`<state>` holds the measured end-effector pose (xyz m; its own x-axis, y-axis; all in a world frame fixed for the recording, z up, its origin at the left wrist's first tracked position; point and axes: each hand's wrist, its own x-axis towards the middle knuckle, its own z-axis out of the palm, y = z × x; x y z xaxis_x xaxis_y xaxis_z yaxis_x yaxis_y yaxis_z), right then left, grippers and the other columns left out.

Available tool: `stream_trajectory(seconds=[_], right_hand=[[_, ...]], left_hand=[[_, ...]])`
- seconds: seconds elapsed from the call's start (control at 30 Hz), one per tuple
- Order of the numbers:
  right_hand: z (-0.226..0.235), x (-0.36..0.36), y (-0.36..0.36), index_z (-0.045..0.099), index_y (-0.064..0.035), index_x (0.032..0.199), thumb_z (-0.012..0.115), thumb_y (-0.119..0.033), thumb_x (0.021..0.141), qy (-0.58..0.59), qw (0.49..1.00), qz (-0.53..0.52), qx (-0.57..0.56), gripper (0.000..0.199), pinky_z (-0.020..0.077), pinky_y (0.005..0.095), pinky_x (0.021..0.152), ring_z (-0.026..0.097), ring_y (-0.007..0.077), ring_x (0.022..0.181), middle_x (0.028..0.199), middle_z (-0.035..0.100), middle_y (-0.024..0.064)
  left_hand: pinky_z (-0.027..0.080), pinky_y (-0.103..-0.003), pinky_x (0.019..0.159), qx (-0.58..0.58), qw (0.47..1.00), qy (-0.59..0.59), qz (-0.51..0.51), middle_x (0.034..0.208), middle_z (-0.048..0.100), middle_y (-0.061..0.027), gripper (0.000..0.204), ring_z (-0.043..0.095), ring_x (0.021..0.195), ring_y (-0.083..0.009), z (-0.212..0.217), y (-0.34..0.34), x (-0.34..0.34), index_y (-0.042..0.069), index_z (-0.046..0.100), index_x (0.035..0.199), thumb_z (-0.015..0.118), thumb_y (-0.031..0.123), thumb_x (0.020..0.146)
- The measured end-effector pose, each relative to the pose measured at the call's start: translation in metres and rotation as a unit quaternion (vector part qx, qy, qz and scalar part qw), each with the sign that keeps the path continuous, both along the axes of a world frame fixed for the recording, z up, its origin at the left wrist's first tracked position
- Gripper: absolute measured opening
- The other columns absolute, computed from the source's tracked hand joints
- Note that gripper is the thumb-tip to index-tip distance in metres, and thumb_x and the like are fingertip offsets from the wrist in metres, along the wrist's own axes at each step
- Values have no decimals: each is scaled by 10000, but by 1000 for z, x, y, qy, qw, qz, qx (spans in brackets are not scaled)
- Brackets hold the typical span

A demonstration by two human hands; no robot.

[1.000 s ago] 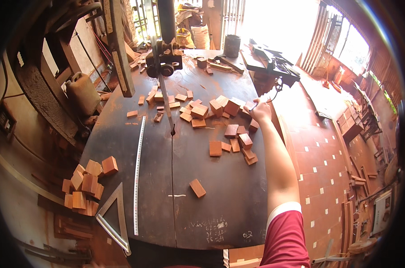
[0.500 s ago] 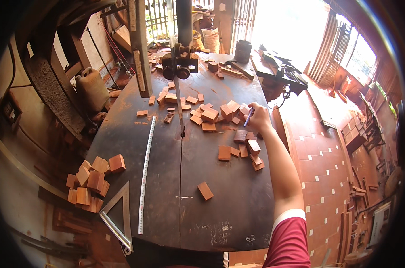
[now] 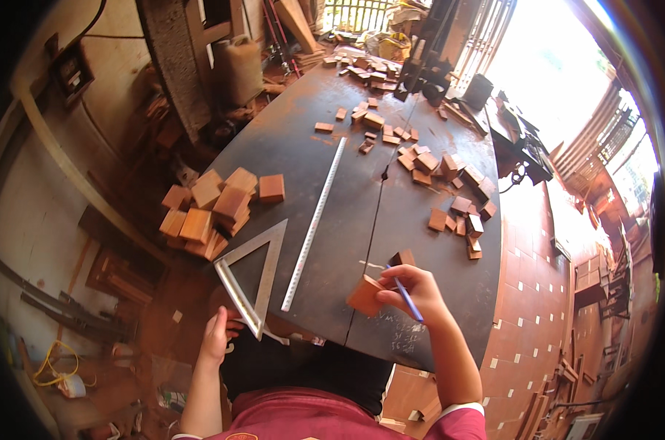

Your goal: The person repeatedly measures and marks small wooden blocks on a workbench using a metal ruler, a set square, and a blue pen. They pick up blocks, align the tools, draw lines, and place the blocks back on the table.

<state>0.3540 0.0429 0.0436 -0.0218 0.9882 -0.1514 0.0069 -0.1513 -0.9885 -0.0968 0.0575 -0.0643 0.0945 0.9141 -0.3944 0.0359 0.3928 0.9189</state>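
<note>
My right hand (image 3: 414,292) is closed on a flat reddish wooden block (image 3: 364,295), with a blue pen (image 3: 406,297) also held between its fingers. Just behind it, another wooden block (image 3: 403,257) lies on the dark table. My left hand (image 3: 216,337) is low by the table's near edge, thumb and fingers apart, beside the metal triangle square (image 3: 273,257); whether it touches the square is unclear. A white ruler (image 3: 315,224) lies lengthwise on the table. To the square's left is a stack of wooden blocks (image 3: 231,203).
Loose blocks (image 3: 422,160) are scattered over the right and far parts of the saw table (image 3: 296,158). A bandsaw blade guide (image 3: 425,77) stands at the far side, above a slot in the tabletop. A plastic jug (image 3: 240,70) stands beyond the left edge.
My view has swung down and left. My right hand has come back from the far right blocks toward me and now holds a block along with the pen. My left hand has come into view.
</note>
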Motion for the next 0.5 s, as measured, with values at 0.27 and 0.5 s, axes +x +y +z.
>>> stream_trajectory(seconds=[0.27,0.5], right_hand=[[-2,-54,26,689,6,1172,893,-133,803,-276,959,36,59,444,590,355,899,736,246,980,1088,755,147],[-5,-59,11,668,-47,1221,930,-206,714,-385,903,66,180,591,545,422,924,656,328,1073,1124,703,134]], left_hand=[[480,-273,688,22,999,24,-41,870,697,6,293,631,800,-83,24,-1,26,49,692,1039,572,314,1072],[508,-386,693,343,871,348,55,992,648,-122,261,582,724,-252,86,-18,78,21,664,1056,791,108,845]])
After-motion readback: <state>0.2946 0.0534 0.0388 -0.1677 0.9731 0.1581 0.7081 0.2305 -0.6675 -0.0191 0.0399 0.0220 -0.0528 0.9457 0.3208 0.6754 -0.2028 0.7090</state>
